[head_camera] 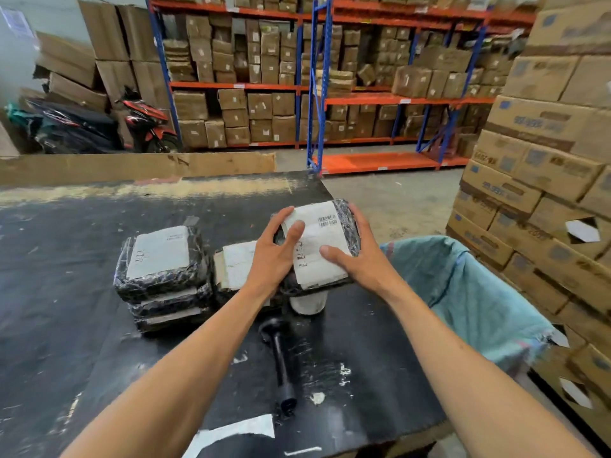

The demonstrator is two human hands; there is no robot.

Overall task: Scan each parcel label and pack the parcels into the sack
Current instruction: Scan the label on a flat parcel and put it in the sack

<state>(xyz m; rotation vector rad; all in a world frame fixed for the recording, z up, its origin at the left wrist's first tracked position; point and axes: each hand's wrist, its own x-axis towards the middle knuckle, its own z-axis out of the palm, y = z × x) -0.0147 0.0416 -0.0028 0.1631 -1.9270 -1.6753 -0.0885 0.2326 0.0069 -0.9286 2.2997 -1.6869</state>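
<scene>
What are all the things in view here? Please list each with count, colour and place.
Held plastic-wrapped parcel: one, black with white label, above table.
Stacked wrapped parcels: about three, black, table left.
Partly hidden parcel: one, behind left hand.
Black handheld scanner: one, lying on table.
Black worktable: one, foreground.
Blue-green woven sack: one, right of table.
Brown cardboard boxes: many, right and shelves.
Left hand, right hand: fingers grip held parcel.

I count one parcel (322, 246) in my grip, a stack of three (165, 276), another beside it (236, 266), one scanner (281, 361), one sack (469, 292).
</scene>
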